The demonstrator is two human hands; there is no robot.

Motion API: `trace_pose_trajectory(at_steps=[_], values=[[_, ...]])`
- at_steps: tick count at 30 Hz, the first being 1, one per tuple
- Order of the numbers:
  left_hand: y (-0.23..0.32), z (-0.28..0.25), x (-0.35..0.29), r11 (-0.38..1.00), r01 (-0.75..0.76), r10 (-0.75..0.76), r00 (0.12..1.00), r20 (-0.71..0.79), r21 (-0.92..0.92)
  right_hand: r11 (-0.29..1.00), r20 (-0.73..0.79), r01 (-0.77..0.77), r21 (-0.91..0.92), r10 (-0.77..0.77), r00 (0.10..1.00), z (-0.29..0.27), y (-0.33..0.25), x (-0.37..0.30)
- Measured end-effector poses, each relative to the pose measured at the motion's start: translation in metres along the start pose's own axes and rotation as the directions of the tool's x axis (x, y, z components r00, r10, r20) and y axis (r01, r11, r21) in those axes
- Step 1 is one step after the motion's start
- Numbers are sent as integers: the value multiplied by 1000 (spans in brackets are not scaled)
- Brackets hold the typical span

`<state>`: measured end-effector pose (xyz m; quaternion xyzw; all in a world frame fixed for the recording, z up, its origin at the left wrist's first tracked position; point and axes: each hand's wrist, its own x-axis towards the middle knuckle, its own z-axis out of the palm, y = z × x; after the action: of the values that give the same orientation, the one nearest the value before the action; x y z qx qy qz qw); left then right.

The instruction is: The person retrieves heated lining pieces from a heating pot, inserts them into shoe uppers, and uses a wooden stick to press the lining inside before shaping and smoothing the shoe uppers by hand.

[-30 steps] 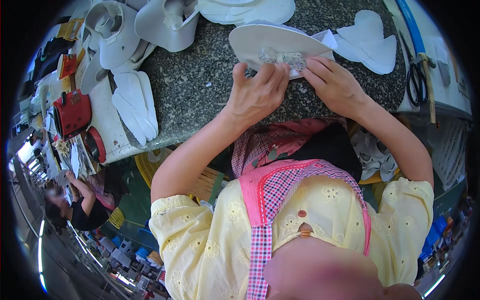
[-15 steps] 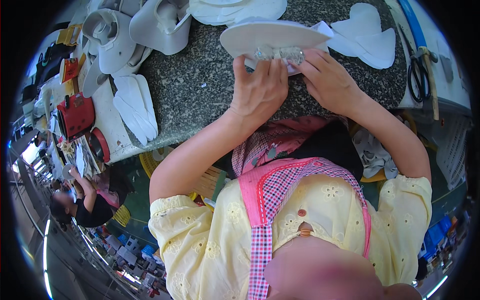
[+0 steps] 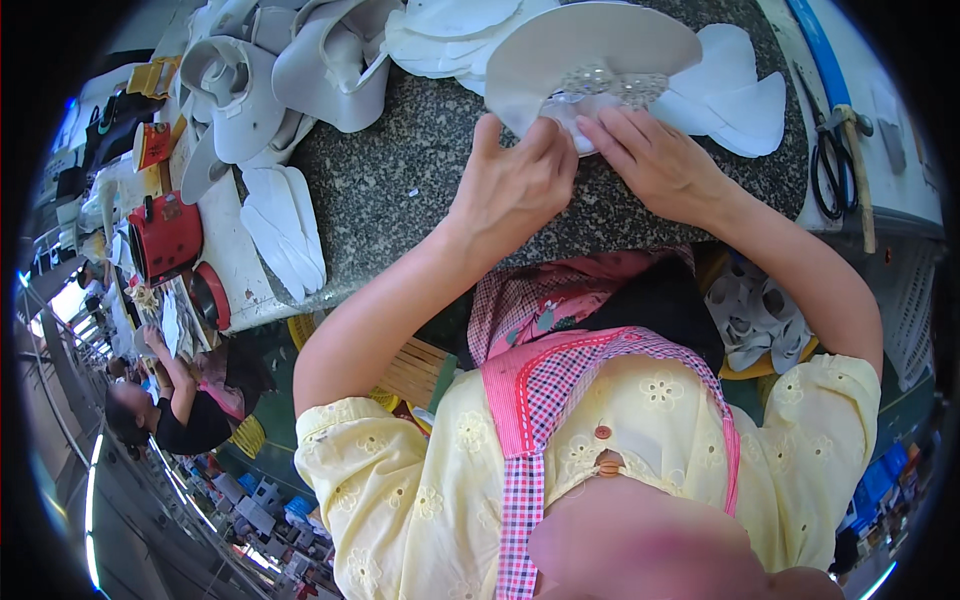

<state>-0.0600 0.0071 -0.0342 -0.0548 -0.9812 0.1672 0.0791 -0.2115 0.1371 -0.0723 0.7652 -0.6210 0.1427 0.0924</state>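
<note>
Speckled stone worktop, workshop behind. Left hand: fingers curled, tips pinching the near edge of a pale curved piece. Right hand: fingers closed on that same edge, just beside the left fingertips; I can't see its thumb. Piece is over the far part of the worktop, broad side away from the wearer, a sparkly band along its near side. Right of it, white cutouts, overlapping. Farther right, black scissors near a wooden stick. Well left, a fan of white strips, then a red box. Beyond, a co-worker in black.
</note>
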Motion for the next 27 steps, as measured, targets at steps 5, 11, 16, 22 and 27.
trace_pose_trajectory(at_steps=[5, 11, 16, 22, 27], values=[[-1, 9, 1, 983, 95, -94, 996, 12, -155, 998, 57, -48, -28, 49, 997, -1, 0, 3], [4, 8, -2, 995, 27, -29, 999, -20, -95, 980, 85, -190, 60, 185, 979, 2, -6, 16], [-2, 3, 4, 995, 22, -15, 997, 82, -95, 981, 170, -177, 85, 161, 972, -12, 1, 25], [-17, -28, -13, 781, 6, -177, 961, -213, -625, 46, 44, -112, 993, 726, 687, -32, 6, -5], [-2, -39, -31, 626, 2, -334, 904, -266, -780, -397, 253, 31, 917, 641, 725, -35, -5, 17]])
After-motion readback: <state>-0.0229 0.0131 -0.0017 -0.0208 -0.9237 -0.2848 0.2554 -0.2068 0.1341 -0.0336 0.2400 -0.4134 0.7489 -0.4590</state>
